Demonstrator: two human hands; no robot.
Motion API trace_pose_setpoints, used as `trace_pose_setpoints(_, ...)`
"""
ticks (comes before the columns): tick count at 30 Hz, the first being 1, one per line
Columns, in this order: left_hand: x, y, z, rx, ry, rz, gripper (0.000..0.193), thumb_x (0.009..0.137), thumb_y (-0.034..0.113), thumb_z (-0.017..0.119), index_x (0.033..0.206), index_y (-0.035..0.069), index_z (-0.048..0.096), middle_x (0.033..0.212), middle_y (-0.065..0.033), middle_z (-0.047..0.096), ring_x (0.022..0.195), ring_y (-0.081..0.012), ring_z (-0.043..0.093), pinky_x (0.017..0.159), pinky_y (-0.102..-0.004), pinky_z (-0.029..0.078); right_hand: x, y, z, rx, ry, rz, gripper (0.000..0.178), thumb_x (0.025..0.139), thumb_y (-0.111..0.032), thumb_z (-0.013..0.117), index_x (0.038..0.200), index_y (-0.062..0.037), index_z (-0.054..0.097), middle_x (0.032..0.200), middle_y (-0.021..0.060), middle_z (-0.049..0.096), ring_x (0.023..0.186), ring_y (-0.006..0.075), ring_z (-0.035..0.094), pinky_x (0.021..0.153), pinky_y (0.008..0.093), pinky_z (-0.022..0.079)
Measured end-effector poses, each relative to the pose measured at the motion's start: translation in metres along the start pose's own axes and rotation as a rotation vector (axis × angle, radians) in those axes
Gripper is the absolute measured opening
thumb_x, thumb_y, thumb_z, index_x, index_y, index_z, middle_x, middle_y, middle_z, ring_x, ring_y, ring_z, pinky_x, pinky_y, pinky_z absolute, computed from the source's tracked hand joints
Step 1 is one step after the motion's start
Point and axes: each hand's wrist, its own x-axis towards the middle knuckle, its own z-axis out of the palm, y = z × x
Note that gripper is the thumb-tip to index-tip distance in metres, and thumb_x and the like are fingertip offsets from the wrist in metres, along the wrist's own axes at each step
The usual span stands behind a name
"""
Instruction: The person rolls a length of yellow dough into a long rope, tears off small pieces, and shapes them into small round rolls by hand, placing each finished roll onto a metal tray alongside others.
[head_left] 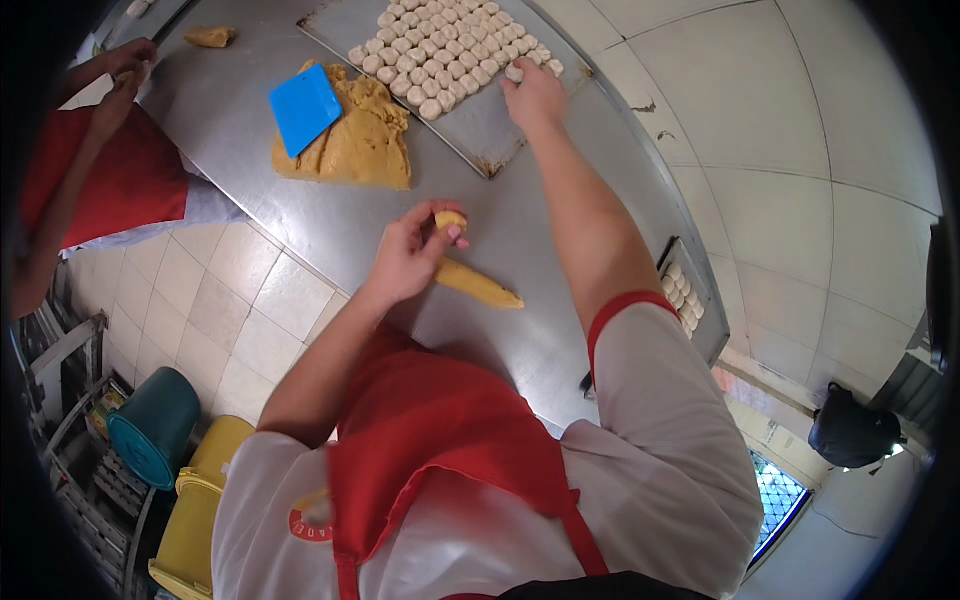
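My left hand (405, 250) pinches a small lump of yellow dough (450, 219) between thumb and fingers, above the steel table. Just beneath it lies a rolled log of the same yellow dough (480, 286). My right arm reaches out to the metal tray (487, 140), where rows of pale dough balls (440, 60) sit close together. At the near right edge of those rows, my right hand (537, 95) has its fingers closed round one pale dough ball (514, 74), partly hidden by the fingers.
A large yellow dough mass (370, 150) with a blue scraper (305, 110) on it sits left of the tray. Another person's hands (130, 65) work at the table's far left. A second tray of pale balls (682, 295) stands by my right elbow. Buckets (155, 425) stand below left.
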Motion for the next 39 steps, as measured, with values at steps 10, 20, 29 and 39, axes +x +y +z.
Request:
trace_pose_setpoints(10,-0.017,-0.008,0.011,-0.362,-0.216,-0.496,0.022,0.107,0.014,0.068,0.125,0.004,0.061,0.115,-0.0107,0.07,0.092,-0.0133,0.072,0.087,-0.0338,0.064,-0.289,0.065,-0.137,0.912,-0.235,0.678,0.033,0.096,-0.023,0.083,0.115,0.0022,0.074,0.097,0.0055,0.076,0.083,0.0117,0.067,0.078,0.0282,0.054)
trace_pose_setpoints(20,-0.024,-0.032,0.102,0.005,-0.429,-0.595,0.028,0.109,0.038,0.066,0.108,0.01,0.066,0.08,0.002,0.054,0.056,-0.0085,0.044,0.056,-0.0264,0.041,-0.4,0.082,-0.131,-0.016,0.1,0.549,0.031,0.094,-0.029,0.078,0.117,-0.011,0.068,0.118,0.016,0.064,0.106,0.0359,0.062,0.093,0.0479,0.049)
trace_pose_setpoints(29,-0.05,-0.073,0.181,-0.288,-0.191,-0.693,0.039,0.114,0.044,0.051,0.128,0.009,0.062,0.114,-0.005,0.063,0.112,-0.0172,0.061,0.099,-0.0385,0.052,-0.414,0.073,-0.111,0.359,0.189,0.408,0.032,0.096,-0.018,0.076,0.125,-0.0073,0.066,0.125,0.0155,0.062,0.111,0.034,0.064,0.095,0.0475,0.053)
trace_pose_setpoints(39,-0.044,-0.102,0.181,1.285,-0.583,0.435,0.05,0.097,0.024,0.071,0.142,0.006,0.061,0.136,-0.0133,0.06,0.124,-0.0343,0.059,0.113,-0.0449,0.045,-0.483,0.104,-0.12,0.134,0.169,0.103,0.019,0.094,-0.018,0.078,0.112,-0.0133,0.08,0.116,0.0078,0.072,0.107,0.0292,0.063,0.095,0.0438,0.053)
